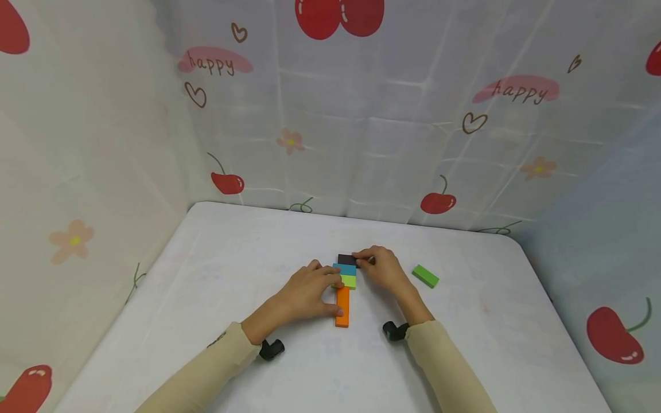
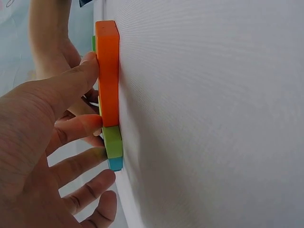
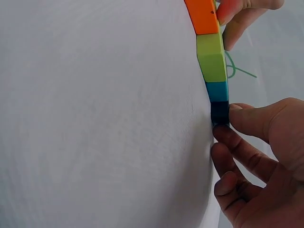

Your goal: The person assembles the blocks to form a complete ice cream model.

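Pinching dark block (image 1: 345, 260), table edge (image 1: 356, 220) beyond

White table (image 1: 465, 350), lined-up orange block (image 1: 343, 299), lime block (image 1: 349, 281), blue block (image 1: 346, 269), black block (image 1: 346, 259), green block (image 1: 426, 276) apart

Orange block (image 2: 108, 90): smooth, satin, wood or plastic unclear
Lime block (image 3: 213, 66): smooth, low sheen
Blue block (image 3: 217, 91): smooth, even
Table cover (image 1: 465, 321): matt, fine-textured, cloth-like
Printed backdrop (image 1: 356, 160): thin creased sheeting, softly shiny
Sleeves (image 1: 206, 373): matt cloth
Wrist fittings (image 1: 271, 350): dark, smooth, plastic-looking
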A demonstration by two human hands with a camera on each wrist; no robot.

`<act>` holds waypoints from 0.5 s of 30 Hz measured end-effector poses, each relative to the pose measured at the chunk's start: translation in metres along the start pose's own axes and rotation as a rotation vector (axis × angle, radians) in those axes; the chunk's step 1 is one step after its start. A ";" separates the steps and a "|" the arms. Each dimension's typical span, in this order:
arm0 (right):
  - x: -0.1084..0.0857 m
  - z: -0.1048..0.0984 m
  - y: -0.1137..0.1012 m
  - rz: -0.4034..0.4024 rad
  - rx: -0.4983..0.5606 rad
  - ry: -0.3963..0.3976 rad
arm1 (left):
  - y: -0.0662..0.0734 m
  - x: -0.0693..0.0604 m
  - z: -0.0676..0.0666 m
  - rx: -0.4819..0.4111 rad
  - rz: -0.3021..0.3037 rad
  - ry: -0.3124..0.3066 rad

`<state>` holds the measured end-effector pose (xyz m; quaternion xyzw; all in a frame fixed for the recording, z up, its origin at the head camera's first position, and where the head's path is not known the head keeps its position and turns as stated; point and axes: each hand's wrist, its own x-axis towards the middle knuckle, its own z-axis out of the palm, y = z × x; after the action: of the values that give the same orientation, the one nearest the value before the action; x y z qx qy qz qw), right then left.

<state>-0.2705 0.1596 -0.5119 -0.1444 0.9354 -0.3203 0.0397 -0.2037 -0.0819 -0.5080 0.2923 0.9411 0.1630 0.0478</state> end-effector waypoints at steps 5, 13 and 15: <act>0.002 0.002 -0.002 0.014 -0.002 -0.002 | 0.000 0.000 0.000 -0.003 -0.001 -0.004; 0.004 0.005 -0.006 0.012 -0.002 0.013 | -0.001 0.000 0.000 -0.009 -0.001 0.003; 0.005 0.006 -0.007 0.020 0.001 0.016 | 0.000 0.000 0.000 -0.013 -0.002 0.004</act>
<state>-0.2723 0.1498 -0.5125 -0.1325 0.9369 -0.3217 0.0353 -0.2037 -0.0824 -0.5077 0.2905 0.9405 0.1695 0.0478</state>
